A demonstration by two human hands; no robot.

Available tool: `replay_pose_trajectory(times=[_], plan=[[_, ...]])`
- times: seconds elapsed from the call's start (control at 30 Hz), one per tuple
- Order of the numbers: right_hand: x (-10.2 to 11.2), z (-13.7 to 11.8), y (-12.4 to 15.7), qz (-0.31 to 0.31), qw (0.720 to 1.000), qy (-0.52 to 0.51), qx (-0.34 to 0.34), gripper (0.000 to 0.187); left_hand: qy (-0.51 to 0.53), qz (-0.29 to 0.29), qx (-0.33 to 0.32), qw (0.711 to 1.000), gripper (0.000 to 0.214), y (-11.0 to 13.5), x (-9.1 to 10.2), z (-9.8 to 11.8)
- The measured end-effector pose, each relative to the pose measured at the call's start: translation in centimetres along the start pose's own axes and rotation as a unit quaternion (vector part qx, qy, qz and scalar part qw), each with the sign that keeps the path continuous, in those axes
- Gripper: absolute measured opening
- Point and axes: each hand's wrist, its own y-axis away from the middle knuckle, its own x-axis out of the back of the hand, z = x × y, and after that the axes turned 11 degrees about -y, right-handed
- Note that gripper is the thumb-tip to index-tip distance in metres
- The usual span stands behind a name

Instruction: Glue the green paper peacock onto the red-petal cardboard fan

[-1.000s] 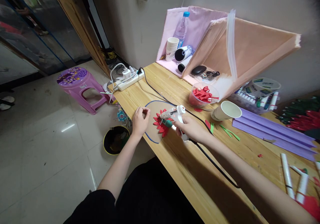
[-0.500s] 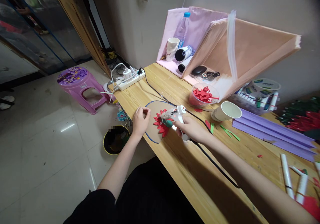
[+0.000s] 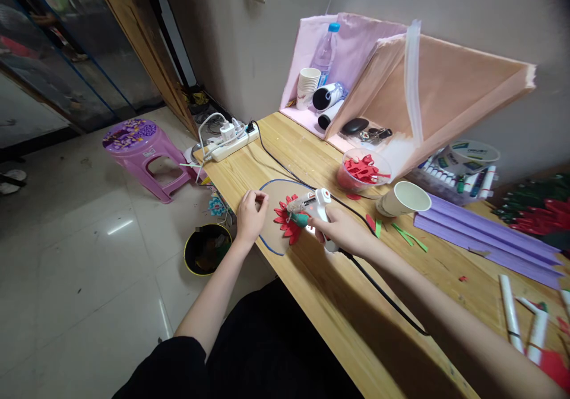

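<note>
The right hand (image 3: pixel 341 230) is wrapped around a white plastic glue gun (image 3: pixel 319 204), whose nozzle points at a flower of pointed red petals (image 3: pixel 291 233). This flower lies on a round tan board with a blue rim (image 3: pixel 272 233), at the near edge of the pale wooden worktop (image 3: pixel 285 135). The left hand (image 3: pixel 250 216) lies over the board's left edge, fingers bent; whether it pinches anything, I cannot tell. A clear plastic bowl of red pieces (image 3: pixel 350 181) stands beyond the gun.
</note>
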Motion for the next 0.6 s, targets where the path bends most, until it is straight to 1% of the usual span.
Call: replay_pose_trajectory(times=[0.2, 0.5, 0.6], plan=[[0.25, 0.07, 0.39, 0.028, 1.0, 0.004, 0.008, 0.026, 0.001, 0.0, 0.0, 1.0, 0.008, 0.01, 0.02, 0.01], [0.18, 0.4, 0.69, 0.012, 1.0, -0.007, 0.019, 0.03, 0.003, 0.001, -0.004, 1.0, 0.008, 0.01, 0.08, 0.06], [0.13, 0.41, 0.73, 0.021, 1.0, -0.003, 0.015, 0.031, 0.004, 0.001, -0.003, 1.0, 0.008, 0.01, 0.07, 0.03]])
